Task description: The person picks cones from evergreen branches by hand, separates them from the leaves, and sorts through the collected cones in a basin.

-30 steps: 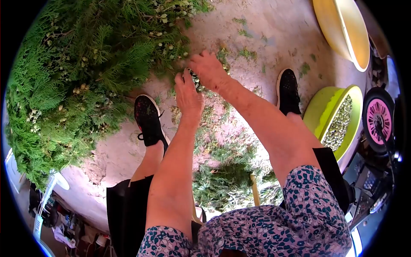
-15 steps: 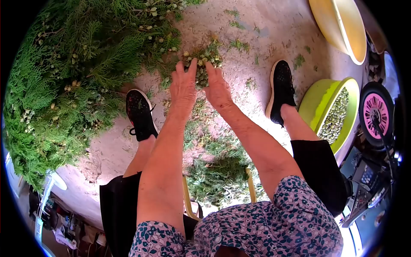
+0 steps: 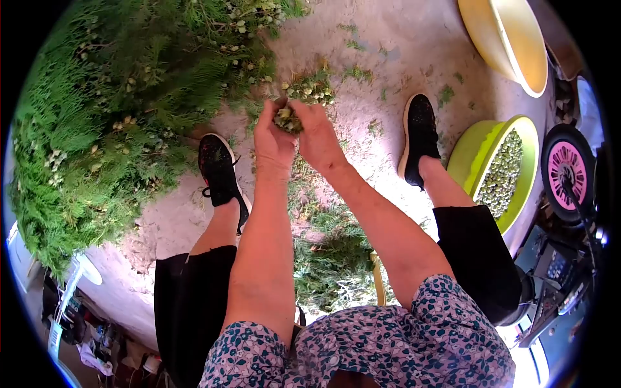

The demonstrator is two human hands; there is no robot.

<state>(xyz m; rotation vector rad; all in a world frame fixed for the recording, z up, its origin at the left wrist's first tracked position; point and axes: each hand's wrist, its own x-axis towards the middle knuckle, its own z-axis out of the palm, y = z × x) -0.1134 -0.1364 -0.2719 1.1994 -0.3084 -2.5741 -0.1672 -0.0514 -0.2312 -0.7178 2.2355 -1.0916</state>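
Observation:
Between my two cupped hands is a clump of small green cones (image 3: 288,120). My left hand (image 3: 274,143) curves round its left side, and my right hand (image 3: 317,134) closes round its right side. Just beyond the fingertips, more cones with green sprigs (image 3: 312,87) lie on the floor. A large heap of green conifer branches (image 3: 129,116) with cones among them fills the left side of the view.
On the right stands a yellow-green basin (image 3: 475,152) holding many cones (image 3: 503,174). A larger yellow basin (image 3: 517,48) is at the upper right. A pink-rimmed wheel (image 3: 568,174) stands beyond. Loose cut greenery (image 3: 333,258) lies between my legs.
My hands have gone from reaching down over the cones on the floor to cupping a clump of them together. The pile on the floor beyond my fingertips is smaller.

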